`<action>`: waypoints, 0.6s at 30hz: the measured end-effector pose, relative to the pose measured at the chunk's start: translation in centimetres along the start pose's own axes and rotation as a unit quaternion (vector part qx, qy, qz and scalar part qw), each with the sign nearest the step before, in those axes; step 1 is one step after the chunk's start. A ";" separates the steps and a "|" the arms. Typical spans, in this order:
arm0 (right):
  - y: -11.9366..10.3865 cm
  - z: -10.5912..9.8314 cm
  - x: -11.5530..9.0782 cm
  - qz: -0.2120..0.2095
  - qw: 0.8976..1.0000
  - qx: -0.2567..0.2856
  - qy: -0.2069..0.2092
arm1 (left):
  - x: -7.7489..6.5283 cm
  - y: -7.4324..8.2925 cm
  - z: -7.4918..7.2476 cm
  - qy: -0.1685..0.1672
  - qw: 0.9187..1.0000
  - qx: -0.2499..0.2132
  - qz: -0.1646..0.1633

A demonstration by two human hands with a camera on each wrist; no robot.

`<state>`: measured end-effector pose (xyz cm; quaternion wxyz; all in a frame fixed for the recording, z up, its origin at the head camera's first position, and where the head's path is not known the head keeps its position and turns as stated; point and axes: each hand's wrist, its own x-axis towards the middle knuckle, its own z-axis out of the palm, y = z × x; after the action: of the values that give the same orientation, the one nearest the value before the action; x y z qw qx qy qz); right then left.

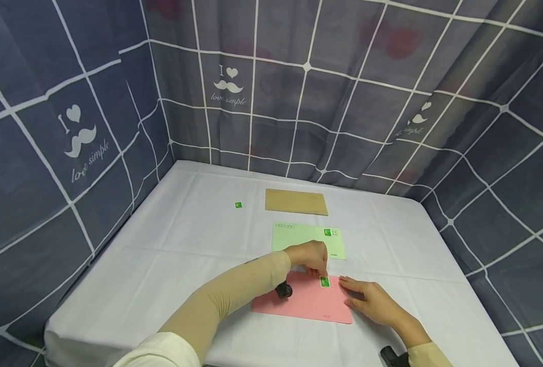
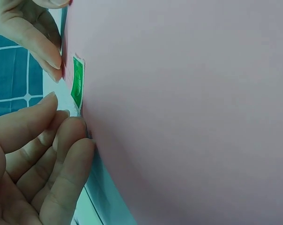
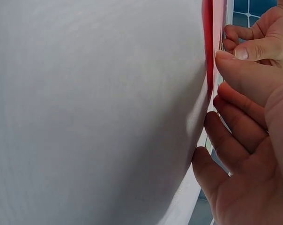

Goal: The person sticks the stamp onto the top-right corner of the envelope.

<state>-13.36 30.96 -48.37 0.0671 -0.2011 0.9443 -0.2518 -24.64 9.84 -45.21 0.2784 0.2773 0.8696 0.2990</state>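
Observation:
A pink envelope (image 1: 299,306) lies flat at the near side of the table, with a green stamp (image 1: 324,282) near its top right corner. My left hand (image 1: 311,256) reaches over from the far side, fingers bent. In the left wrist view its fingertips touch the envelope's edge beside one end of the stamp (image 2: 78,83), and a gap shows between thumb and forefinger. My right hand (image 1: 372,302) rests by the envelope's right edge with fingers fairly straight. In the right wrist view, the thumb (image 3: 240,75) lies at the envelope's edge and other fingertips touch the tablecloth.
Behind the pink envelope lies a light green envelope (image 1: 305,237) bearing a green stamp (image 1: 327,232). Farther back is a brown envelope (image 1: 296,202), and a loose green stamp (image 1: 238,205) lies to its left. Dark checked curtains (image 1: 271,86) surround the white table (image 1: 198,204).

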 end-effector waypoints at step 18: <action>0.1 -1.0 0.6 0.008 1.000 -0.001 -0.024 | -0.5 0.0 -0.9 0.018 0.999 0.029 0.021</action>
<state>-14.17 31.29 -47.55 0.0916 -0.1992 0.9442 -0.2459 -24.92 9.21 -44.44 0.2485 0.2976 0.8768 0.2845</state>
